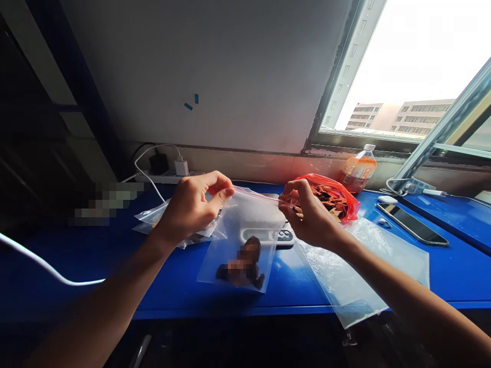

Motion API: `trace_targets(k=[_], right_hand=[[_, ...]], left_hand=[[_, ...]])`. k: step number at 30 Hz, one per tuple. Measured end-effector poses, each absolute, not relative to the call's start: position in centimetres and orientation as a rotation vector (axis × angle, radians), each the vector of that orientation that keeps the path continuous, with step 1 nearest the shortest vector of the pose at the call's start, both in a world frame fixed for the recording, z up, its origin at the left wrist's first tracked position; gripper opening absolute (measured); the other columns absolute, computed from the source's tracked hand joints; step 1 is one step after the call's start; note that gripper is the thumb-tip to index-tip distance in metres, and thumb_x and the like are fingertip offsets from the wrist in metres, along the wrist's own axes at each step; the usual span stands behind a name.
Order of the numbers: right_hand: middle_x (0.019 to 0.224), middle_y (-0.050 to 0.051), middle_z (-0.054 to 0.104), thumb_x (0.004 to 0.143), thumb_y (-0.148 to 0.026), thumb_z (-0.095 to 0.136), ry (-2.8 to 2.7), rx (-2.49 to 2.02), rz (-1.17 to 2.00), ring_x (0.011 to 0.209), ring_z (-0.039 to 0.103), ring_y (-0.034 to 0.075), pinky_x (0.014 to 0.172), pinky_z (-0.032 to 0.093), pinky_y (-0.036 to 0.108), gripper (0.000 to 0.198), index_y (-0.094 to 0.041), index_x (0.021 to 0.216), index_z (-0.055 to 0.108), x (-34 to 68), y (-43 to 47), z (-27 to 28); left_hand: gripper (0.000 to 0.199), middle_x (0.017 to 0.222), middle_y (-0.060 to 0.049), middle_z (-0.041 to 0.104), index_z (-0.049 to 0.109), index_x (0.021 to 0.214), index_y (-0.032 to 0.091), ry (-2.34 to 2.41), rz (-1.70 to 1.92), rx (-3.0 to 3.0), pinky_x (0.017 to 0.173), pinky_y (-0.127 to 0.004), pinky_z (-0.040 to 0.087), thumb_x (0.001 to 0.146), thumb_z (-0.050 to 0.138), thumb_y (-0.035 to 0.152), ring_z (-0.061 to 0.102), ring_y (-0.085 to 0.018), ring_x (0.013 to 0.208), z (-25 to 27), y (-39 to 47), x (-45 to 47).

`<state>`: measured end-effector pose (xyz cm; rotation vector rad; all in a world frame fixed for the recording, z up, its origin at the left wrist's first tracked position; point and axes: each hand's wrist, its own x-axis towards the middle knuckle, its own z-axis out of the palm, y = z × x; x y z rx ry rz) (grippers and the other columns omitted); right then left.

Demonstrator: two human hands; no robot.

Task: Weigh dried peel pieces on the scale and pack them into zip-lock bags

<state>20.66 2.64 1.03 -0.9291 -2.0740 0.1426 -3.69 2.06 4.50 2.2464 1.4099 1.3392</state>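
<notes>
A clear zip bag [230, 245] hangs upright between my hands, with dark brown dried pieces [251, 255] lying at its bottom. My left hand [197, 204] pinches the bag's upper left corner between thumb and fingers. At the other end of the red-lined zip edge, my right hand [307, 212] pinches the upper right corner. Behind the bag sits a white kitchen scale [286, 237], partly hidden by it. Just beyond my right hand stands an open red plastic bag [351, 204] full of brown dried pieces [330, 202].
Flat clear bags [368, 266] overhang the blue table's [172, 294] front edge at right. More filled bags [149, 214] lie behind my left hand. A phone [412, 223], earbud case [387, 200], drink bottle [359, 171] and white charger [181, 166] stand or lie around.
</notes>
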Motion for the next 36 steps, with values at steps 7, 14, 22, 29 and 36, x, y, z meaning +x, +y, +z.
trace_targets(k=[7, 14, 22, 29, 36], right_hand=[[0.083, 0.004, 0.061, 0.084, -0.021, 0.050, -1.874, -1.107, 0.122, 0.074, 0.060, 0.017, 0.068, 0.050, 0.034, 0.016, -0.021, 0.099, 0.045, 25.3, 4.5, -0.7], [0.091, 0.011, 0.062, 0.082, -0.023, 0.054, -1.629, -1.333, -0.010, 0.080, 0.060, 0.021, 0.068, 0.048, 0.035, 0.017, -0.019, 0.086, 0.070, 33.7, 4.6, -1.7], [0.082, 0.009, 0.063, 0.076, -0.017, 0.054, -1.559, -1.306, -0.069, 0.070, 0.060, 0.019, 0.067, 0.047, 0.036, 0.024, -0.018, 0.081, 0.077, 32.9, 5.7, -2.5], [0.082, 0.008, 0.067, 0.077, -0.023, 0.052, -1.609, -1.326, -0.149, 0.072, 0.061, 0.020, 0.071, 0.048, 0.038, 0.027, -0.020, 0.082, 0.078, 31.5, 8.1, -3.4], [0.084, 0.007, 0.070, 0.075, -0.021, 0.051, -1.600, -1.341, -0.219, 0.076, 0.065, 0.021, 0.072, 0.050, 0.036, 0.027, -0.022, 0.079, 0.078, 31.4, 9.2, -3.7]], left_hand=[[0.006, 0.078, 0.001, 0.070, 0.068, 0.084, 0.020, 1.379, 1.581, 2.081, 0.068, -0.027, 0.051, 0.083, 0.067, 0.026, 0.063, -0.014, 0.071, 5.1, 3.2, -7.1], [0.010, 0.076, 0.003, 0.066, 0.069, 0.088, 0.011, 1.448, 1.841, 1.766, 0.075, -0.023, 0.051, 0.078, 0.070, 0.014, 0.061, -0.007, 0.072, 7.2, 6.8, -11.8], [0.019, 0.067, 0.005, 0.063, 0.070, 0.086, 0.009, 1.905, 1.482, 1.849, 0.068, -0.019, 0.047, 0.076, 0.072, 0.025, 0.055, -0.008, 0.066, 7.3, 13.1, -14.7], [0.041, 0.108, -0.001, 0.062, 0.062, 0.111, 0.013, 2.111, 1.555, 2.001, 0.094, -0.034, 0.047, 0.083, 0.066, 0.043, 0.056, -0.014, 0.084, 5.6, 12.0, -13.1], [0.035, 0.121, -0.010, 0.057, 0.062, 0.115, 0.018, 1.975, 1.394, 2.462, 0.105, -0.035, 0.043, 0.086, 0.060, 0.037, 0.058, -0.026, 0.112, 3.0, 10.0, -9.0]])
